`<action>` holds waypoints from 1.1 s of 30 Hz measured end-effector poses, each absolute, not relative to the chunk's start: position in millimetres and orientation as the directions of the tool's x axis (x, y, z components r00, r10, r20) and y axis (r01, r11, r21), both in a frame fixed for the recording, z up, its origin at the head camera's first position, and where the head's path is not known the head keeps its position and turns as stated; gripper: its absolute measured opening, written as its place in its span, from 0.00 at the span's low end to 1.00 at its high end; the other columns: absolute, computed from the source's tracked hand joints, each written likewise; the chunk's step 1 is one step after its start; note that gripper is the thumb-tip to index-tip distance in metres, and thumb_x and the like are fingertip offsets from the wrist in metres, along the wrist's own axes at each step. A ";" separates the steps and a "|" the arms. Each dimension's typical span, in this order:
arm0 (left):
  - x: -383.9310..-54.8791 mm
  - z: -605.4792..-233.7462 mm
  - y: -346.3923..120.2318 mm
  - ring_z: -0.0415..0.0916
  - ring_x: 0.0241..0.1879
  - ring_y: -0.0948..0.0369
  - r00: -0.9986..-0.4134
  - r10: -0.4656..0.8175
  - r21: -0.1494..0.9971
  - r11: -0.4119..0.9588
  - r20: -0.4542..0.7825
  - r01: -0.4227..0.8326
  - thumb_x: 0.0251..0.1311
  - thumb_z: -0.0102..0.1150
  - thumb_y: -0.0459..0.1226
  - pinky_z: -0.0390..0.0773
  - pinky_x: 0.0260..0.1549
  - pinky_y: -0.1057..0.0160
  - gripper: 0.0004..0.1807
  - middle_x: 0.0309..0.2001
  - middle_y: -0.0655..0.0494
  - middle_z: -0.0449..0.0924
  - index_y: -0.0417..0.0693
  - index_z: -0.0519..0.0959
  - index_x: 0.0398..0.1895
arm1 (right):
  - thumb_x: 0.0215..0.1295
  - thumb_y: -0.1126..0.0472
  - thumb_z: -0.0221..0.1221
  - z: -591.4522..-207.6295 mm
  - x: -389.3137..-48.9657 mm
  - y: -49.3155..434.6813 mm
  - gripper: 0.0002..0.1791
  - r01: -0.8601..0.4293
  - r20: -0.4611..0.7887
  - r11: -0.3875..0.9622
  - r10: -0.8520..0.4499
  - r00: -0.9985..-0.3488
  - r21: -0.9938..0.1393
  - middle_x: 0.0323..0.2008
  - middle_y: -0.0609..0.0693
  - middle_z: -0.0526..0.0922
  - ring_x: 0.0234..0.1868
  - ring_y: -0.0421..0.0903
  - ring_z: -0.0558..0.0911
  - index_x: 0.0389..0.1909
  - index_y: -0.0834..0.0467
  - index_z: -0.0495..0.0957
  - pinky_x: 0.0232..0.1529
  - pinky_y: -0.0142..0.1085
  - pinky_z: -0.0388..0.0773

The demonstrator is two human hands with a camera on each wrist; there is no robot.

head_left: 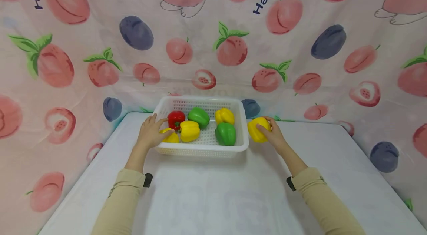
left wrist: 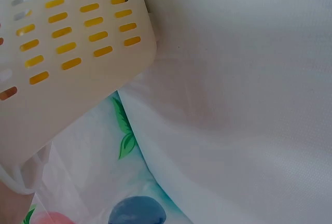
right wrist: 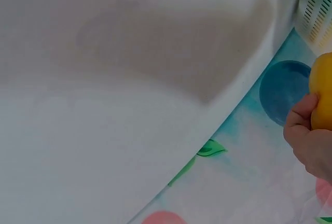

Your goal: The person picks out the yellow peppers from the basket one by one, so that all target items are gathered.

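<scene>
My left hand (head_left: 150, 133) grips the left rim of the white basket (head_left: 201, 149), thumb inside over a yellow bell pepper (head_left: 171, 138) and some fingers outside. A red bell pepper (head_left: 175, 118) lies close to its index fingertip. Mostly cut off, this hand (left wrist: 13, 206) shows at the basket wall (left wrist: 78, 84) in the left wrist view. Just outside the basket's right side, my right hand (head_left: 274, 135) holds another yellow bell pepper (head_left: 257, 130) between thumb and fingers. The right wrist view catches that hand (right wrist: 311, 146) and pepper (right wrist: 322, 92) at its right edge.
Inside the basket also lie two green bell peppers (head_left: 198, 117) (head_left: 225, 134) and two yellow ones (head_left: 189, 131) (head_left: 225, 116). The basket stands near the back edge of the white table (head_left: 213, 198). A fruit-printed cloth (head_left: 207, 23) hangs behind it.
</scene>
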State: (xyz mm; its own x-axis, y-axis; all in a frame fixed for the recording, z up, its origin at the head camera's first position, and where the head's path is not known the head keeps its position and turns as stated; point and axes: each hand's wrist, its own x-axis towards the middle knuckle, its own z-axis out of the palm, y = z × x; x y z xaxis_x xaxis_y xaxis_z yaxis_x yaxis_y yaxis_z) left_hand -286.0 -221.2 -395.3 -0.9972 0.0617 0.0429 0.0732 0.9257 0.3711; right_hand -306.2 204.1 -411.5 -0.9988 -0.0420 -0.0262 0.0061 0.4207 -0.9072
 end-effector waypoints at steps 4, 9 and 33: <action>-285.6 -396.0 -220.9 0.40 0.70 0.34 -0.996 0.062 0.370 0.926 0.059 0.079 0.61 0.50 0.56 0.41 0.67 0.34 0.38 0.72 0.31 0.44 0.42 0.62 0.67 | 0.67 0.45 0.52 -415.1 -311.6 203.4 0.39 0.000 -0.011 0.419 -0.022 -1.000 -0.908 0.67 0.64 0.58 0.61 0.59 0.64 0.70 0.60 0.50 0.66 0.52 0.65; -285.8 -395.3 -221.2 0.40 0.70 0.35 -0.997 0.053 0.361 0.930 0.055 0.070 0.61 0.50 0.56 0.42 0.68 0.34 0.37 0.72 0.31 0.44 0.43 0.63 0.67 | 0.67 0.50 0.55 -421.3 -320.7 197.2 0.36 -0.047 0.057 0.474 0.006 -0.998 -0.879 0.65 0.65 0.61 0.59 0.60 0.65 0.68 0.64 0.54 0.64 0.52 0.65; -285.3 -396.1 -220.9 0.40 0.70 0.35 -0.997 0.062 0.367 0.927 0.052 0.077 0.61 0.51 0.56 0.41 0.68 0.34 0.37 0.72 0.31 0.44 0.43 0.63 0.67 | 0.62 0.51 0.58 -432.2 -336.2 190.7 0.35 0.032 0.071 0.659 0.128 -0.989 -0.751 0.59 0.72 0.59 0.54 0.66 0.68 0.65 0.62 0.58 0.56 0.57 0.68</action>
State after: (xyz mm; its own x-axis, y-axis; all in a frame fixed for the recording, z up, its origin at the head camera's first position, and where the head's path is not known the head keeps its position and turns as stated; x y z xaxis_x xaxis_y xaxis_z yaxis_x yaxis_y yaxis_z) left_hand -285.3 -220.9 -396.1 -0.9967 0.0619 0.0517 0.0766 0.9271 0.3669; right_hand -336.2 190.7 -432.2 -0.9892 0.1285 0.0711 0.0316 0.6593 -0.7512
